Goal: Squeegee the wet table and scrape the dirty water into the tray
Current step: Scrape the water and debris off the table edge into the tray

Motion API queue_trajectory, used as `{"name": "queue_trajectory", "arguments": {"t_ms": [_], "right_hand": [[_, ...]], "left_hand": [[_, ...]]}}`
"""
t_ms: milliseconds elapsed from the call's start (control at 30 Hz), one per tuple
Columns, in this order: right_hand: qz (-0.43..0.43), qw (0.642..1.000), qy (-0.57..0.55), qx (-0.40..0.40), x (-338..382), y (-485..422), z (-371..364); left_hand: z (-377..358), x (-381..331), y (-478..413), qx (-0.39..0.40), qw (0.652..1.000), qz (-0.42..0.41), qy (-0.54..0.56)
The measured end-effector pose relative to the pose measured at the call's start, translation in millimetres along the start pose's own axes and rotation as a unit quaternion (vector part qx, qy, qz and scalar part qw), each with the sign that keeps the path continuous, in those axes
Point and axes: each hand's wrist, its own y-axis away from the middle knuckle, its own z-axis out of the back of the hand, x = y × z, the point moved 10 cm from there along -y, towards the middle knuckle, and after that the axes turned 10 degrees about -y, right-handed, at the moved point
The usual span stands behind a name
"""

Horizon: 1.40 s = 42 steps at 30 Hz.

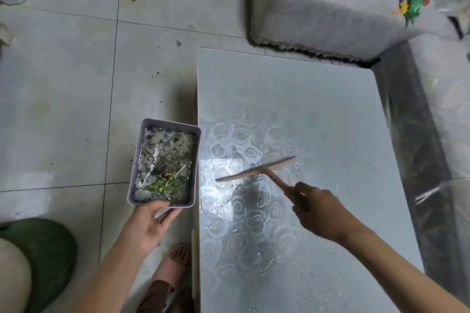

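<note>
The squeegee [255,169], likely light and stiff, is gripped at its handle by the curled right hand [316,208], blade on the table [318,114] beyond the fingers [304,192]; the spill-prone tray [169,123] is pinched by the left hand [150,221].

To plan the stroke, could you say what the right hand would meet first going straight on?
Only wet table lies ahead of the right hand and its squeegee, then probably the tray near its far corner.

Pale table [318,109], rose-embossed top wet, glare near left edge. Pink T-shaped squeegee [256,169], blade down on wet patch, angled. Lilac rectangular tray [167,122] tight against table's left edge, holding murky water [165,157], green scraps [162,185]
</note>
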Motion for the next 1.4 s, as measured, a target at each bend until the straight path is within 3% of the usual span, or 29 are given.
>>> {"name": "queue_trajectory", "arguments": {"t_ms": [167, 267, 367, 467, 633, 733, 933, 1133, 1300, 1400], "right_hand": [[-0.014, 0.996, -0.057, -0.066, -19.6, -13.9, 50.3], [-0.084, 0.980, -0.121, -0.133, -54.6, -45.6, 72.3], [-0.172, 0.947, -0.214, -0.167, -86.0, -49.9, 56.0], [-0.160, 0.945, -0.215, -0.186, -75.4, -30.2, 14.3], [-0.120, 0.969, -0.194, -0.097, -29.7, 25.2, -55.7], [-0.102, 0.973, -0.202, -0.042, -19.8, 51.2, -51.3], [-0.142, 0.946, -0.246, -0.158, -86.2, 29.5, 32.7], [-0.227, 0.912, -0.307, -0.151, -133.9, 16.3, -1.4], [-0.174, 0.929, -0.306, -0.116, -78.4, 57.8, -69.7], [-0.164, 0.929, -0.323, -0.074, -69.0, 72.6, -73.1]], "left_hand": [[0.2, 3.9, 14.4, -0.026, 0.999, -0.001, -0.020], [0.3, 5.7, 20.0, -0.031, 0.999, -0.008, -0.030], [2.2, 9.4, 21.9, -0.039, 0.998, -0.009, -0.041], [3.3, 18.7, 23.0, -0.041, 0.999, -0.004, -0.033], [2.1, 30.7, 28.8, -0.047, 0.998, -0.002, -0.031], [-2.3, 39.9, 35.4, -0.054, 0.998, 0.012, -0.041], [-9.5, 41.7, 38.3, -0.042, 0.998, -0.003, -0.041], [0.5, 47.4, 31.6, -0.034, 0.998, 0.012, -0.050], [11.3, 54.2, 31.6, -0.048, 0.996, 0.020, -0.072], [11.2, 56.2, 32.6, -0.049, 0.996, 0.008, -0.076]]}}
